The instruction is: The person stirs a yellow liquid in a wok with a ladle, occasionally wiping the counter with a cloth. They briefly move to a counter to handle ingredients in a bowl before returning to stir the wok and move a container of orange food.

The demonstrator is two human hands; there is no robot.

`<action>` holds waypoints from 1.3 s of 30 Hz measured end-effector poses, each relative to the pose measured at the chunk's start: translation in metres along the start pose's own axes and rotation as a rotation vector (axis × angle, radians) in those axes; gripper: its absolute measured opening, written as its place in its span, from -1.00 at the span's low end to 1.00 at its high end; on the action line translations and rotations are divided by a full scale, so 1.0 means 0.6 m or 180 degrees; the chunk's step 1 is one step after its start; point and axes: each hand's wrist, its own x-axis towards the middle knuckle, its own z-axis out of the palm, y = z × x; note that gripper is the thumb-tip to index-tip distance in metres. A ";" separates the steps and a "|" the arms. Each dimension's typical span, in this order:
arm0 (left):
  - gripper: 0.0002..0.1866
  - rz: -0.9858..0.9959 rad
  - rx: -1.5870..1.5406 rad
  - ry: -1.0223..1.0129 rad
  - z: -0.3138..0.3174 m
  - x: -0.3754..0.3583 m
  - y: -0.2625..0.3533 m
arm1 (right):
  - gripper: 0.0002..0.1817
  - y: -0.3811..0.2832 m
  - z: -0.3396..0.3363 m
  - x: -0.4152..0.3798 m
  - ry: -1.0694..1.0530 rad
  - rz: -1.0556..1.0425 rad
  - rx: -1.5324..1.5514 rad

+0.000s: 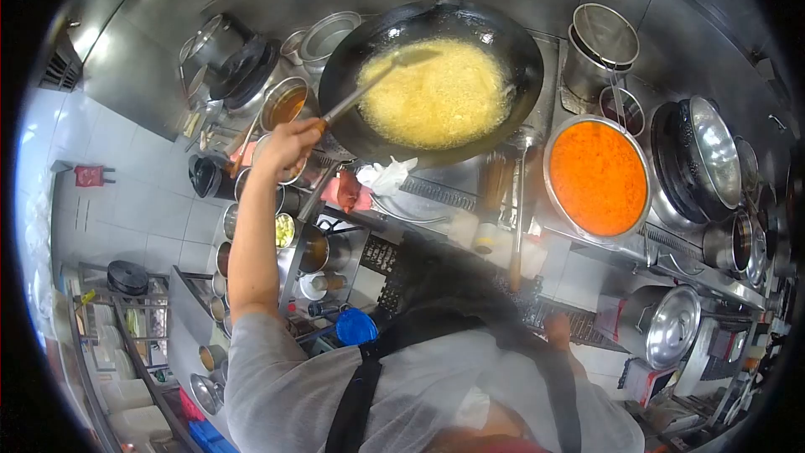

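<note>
My left hand (289,151) is closed around the wooden end of a long metal spatula (360,101). The flat head of the spatula is over the back of the black wok (340,67), at the surface of a bubbling yellow liquid (436,105). My left arm reaches forward from a grey sleeve. My right hand (556,331) hangs low beside my dark apron; only a small patch of skin shows, and its fingers cannot be made out.
Right of the wok stands a large bowl of orange liquid (597,178), with a strainer (605,33) on a pot behind. A ladle (517,235) lies before the wok. Left are a sauce pot (286,104), a red cloth (346,190) and several containers. A lidded pot (658,325) stands lower right.
</note>
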 end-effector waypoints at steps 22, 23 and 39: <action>-0.55 0.0724 0.1260 0.0675 0.080 -0.039 -0.070 | -0.74 0.045 -0.009 -0.021 0.0275 0.0124 0.1035; -0.55 0.0708 0.1260 0.0670 0.075 -0.066 -0.057 | -0.74 0.038 -0.020 -0.024 0.0259 0.0125 0.1029; -0.27 0.0261 -0.0872 -0.1255 0.293 -0.271 -0.040 | -0.65 -0.387 -0.517 -0.155 0.0564 -0.1805 0.3515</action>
